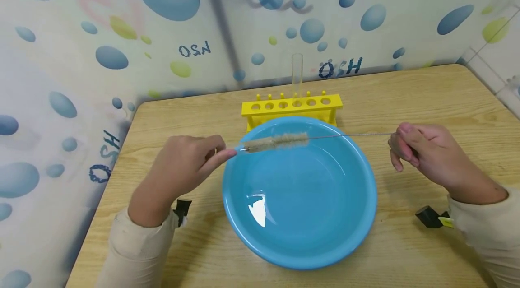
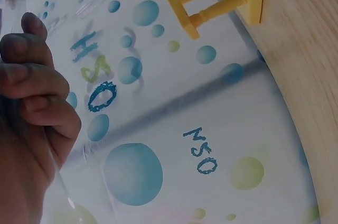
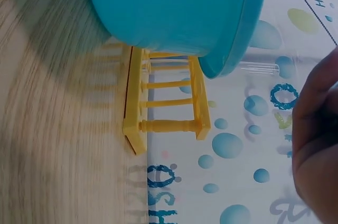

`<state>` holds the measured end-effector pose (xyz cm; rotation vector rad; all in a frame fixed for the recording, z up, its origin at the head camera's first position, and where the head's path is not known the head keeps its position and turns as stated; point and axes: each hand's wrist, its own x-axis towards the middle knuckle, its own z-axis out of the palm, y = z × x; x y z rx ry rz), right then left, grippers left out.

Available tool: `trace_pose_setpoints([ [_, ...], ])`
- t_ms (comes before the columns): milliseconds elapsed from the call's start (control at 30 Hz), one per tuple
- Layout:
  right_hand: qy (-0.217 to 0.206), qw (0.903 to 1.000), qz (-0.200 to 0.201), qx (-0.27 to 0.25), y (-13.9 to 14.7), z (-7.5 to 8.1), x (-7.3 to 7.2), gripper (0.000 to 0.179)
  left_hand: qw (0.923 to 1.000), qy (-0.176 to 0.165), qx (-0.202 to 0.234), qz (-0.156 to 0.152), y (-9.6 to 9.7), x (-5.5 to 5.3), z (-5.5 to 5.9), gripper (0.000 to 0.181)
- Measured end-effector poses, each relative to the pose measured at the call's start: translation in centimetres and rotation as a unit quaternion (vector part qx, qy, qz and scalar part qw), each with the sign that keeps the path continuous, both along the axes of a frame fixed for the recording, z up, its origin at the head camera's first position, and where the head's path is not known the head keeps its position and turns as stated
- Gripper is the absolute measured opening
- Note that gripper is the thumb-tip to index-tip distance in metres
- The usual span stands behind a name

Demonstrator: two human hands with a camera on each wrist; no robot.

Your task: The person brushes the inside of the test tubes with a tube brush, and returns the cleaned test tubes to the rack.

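My left hand [image 1: 187, 161] grips a clear glass test tube [image 1: 243, 147] lying nearly level over the basin's far left rim. Inside the tube's mouth sits the front of a test tube brush [image 1: 295, 139]; its rear bristles stick out, bushy, to the right. Most of the tube is hidden by the left fingers. With thumb and fingertips my right hand [image 1: 426, 152] pinches the end of the brush's twisted wire handle [image 1: 353, 135], right of the basin. Beneath the brush stands a blue basin [image 1: 372, 188] with water in it.
Behind the basin stands a yellow test tube rack [image 1: 276, 110], with one upright glass test tube [image 1: 297, 71] in it. The wooden table [image 1: 422, 94] meets a wall covering [image 1: 227, 17] printed with bubbles at its back and left edges.
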<state>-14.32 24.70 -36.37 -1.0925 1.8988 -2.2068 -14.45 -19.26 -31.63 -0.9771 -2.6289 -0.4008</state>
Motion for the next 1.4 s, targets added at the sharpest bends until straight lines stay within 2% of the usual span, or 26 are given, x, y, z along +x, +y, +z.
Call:
trace_pose_setpoints([
  [200, 0.007, 0.9997, 0.018, -0.014, 0.6, 0.0, -0.2, 0.048, 0.9998, 0.020, -0.002, 0.000, 0.2, -0.2, -0.1, 0.058],
  [367, 0.008, 0.9995, 0.025, -0.016, 0.9, 0.2, -0.3, 0.048, 0.9992, 0.038, -0.005, 0.012, 0.3, -0.3, 0.1, 0.064],
  [500, 0.011, 0.9995, 0.022, -0.020, 1.2, 0.3, -0.3, 0.048, 0.9990, 0.038, -0.009, 0.023, 0.3, -0.3, 0.3, 0.065],
  [733, 0.005, 0.9968, 0.057, -0.056, 1.7, 0.5, -0.5, 0.048, 0.9985, 0.038, -0.015, 0.037, 0.4, -0.3, 0.6, 0.068],
  [867, -0.007, 0.9971, 0.054, -0.053, 1.9, 0.8, -0.4, 0.050, 0.9972, 0.063, -0.010, 0.040, 0.5, -0.4, 0.8, 0.070],
  [967, -0.018, 0.9976, 0.043, -0.051, 2.1, 0.9, -0.4, 0.051, 0.9929, 0.108, -0.006, 0.049, 0.4, -0.6, 0.8, 0.071],
  [1100, -0.039, 0.9951, 0.049, -0.076, 2.3, 0.6, -0.7, 0.052, 0.9804, 0.183, 0.017, 0.071, -0.5, -0.8, 0.4, 0.069],
  [1200, -0.052, 0.9910, 0.075, -0.098, 2.3, 0.3, -1.2, 0.052, 0.9723, 0.215, 0.052, 0.076, -1.3, -0.9, 0.0, 0.067],
  [1300, -0.059, 0.9886, 0.101, -0.094, 2.4, 0.0, -1.6, 0.053, 0.9701, 0.211, 0.093, 0.075, -1.8, -1.1, -0.1, 0.066],
  [1400, -0.066, 0.9918, 0.101, -0.043, 2.3, -0.1, -1.6, 0.053, 0.9702, 0.174, 0.156, 0.063, -1.9, -1.5, 0.2, 0.064],
])
